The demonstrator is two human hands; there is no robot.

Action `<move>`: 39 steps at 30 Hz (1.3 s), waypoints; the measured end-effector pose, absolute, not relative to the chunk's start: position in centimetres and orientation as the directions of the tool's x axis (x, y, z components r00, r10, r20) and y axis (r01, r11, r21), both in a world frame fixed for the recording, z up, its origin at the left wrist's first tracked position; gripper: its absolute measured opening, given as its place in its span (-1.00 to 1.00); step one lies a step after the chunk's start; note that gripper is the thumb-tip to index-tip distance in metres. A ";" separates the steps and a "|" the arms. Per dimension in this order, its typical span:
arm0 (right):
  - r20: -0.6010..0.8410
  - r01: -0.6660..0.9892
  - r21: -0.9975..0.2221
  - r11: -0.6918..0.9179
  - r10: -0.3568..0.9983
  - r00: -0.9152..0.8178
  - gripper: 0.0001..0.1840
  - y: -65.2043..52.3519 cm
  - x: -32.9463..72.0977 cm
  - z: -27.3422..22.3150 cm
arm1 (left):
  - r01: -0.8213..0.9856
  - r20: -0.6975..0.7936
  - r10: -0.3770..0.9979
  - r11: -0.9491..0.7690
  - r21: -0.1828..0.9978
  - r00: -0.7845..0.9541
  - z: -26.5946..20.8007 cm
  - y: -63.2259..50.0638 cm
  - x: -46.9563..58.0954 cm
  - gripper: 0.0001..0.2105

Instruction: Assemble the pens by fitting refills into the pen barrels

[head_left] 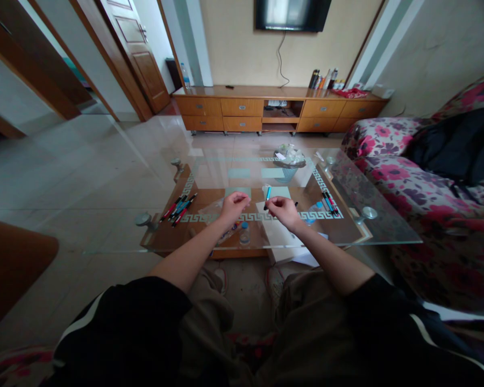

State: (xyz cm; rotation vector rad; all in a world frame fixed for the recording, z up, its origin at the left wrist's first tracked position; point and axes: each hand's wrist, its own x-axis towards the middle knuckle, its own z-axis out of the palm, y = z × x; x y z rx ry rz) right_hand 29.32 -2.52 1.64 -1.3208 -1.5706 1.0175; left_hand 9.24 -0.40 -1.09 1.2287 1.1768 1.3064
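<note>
The right hand (284, 210) has its grip closed on a slim turquoise-and-black pen (268, 194), held nearly upright between thumb and fingers. The left hand (234, 207), fingers curled toward the thumb, faces it across a gap; whether its grip holds anything, I cannot tell. Both are over a smooth, transparent glass surface (387, 235). To the left lies a loose, crisscrossed pen pile (179, 208), red, blue and black; to the right, a narrower pen group (329, 203) lies over the angular key-patterned border. Stretches of glass separate each hand from its nearer pens. The straight near edge passes beneath the forearms; the right edge reaches toward the floral fabric sofa (391, 166). A rounded, dark-rimmed bowl (300, 163) sits far right of centre.
</note>
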 end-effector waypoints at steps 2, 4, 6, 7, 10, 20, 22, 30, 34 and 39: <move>0.100 0.243 -0.962 0.127 0.988 -0.120 -0.71 -2.7 29.4 1.7 | -0.024 0.083 0.995 -0.084 0.996 -0.049 -1.0 -0.4 9.1 -0.69; 0.122 0.213 -0.966 0.148 0.984 -0.133 -0.77 -2.7 29.5 1.6 | -0.022 0.082 0.995 -0.083 0.996 -0.052 -0.9 -0.5 9.0 -0.70; 0.136 0.201 -0.966 0.164 0.980 -0.143 -0.79 -2.7 29.7 1.4 | -0.019 0.078 0.996 -0.079 0.997 -0.051 -0.9 -0.5 9.0 -0.71; 0.137 0.197 -0.966 0.165 0.980 -0.147 -0.80 -2.6 29.7 1.3 | -0.018 0.077 0.996 -0.078 0.997 -0.050 -0.9 -0.5 9.1 -0.72; 0.117 0.197 -0.969 0.147 0.980 -0.159 -0.78 -2.4 29.8 1.0 | -0.006 0.093 0.995 -0.094 0.996 -0.031 -0.8 -0.6 9.2 -0.74; 0.056 0.525 -0.824 0.214 0.952 -0.301 -0.89 -3.0 29.9 0.5 | 0.009 0.208 0.977 -0.208 0.978 0.042 -0.4 -0.7 9.9 -0.73; 0.069 0.549 -0.798 0.251 0.941 -0.330 -0.90 -3.2 29.8 0.7 | 0.011 0.224 0.973 -0.225 0.974 0.060 -0.3 -0.8 10.1 -0.73; 0.094 0.551 -0.756 0.352 0.893 -0.441 -0.88 -3.4 29.5 0.9 | -0.004 0.234 0.967 -0.235 0.972 0.098 0.3 -1.2 10.8 -0.73; 0.109 0.558 -0.743 0.369 0.890 -0.443 -0.87 -3.4 29.5 0.8 | 0.032 0.252 0.960 -0.258 0.966 0.118 0.4 -1.3 10.9 -0.73; 0.142 0.546 -0.745 0.383 0.891 -0.431 -0.89 -3.2 29.6 0.7 | 0.108 0.306 0.946 -0.317 0.942 0.107 0.6 -1.5 10.7 -0.75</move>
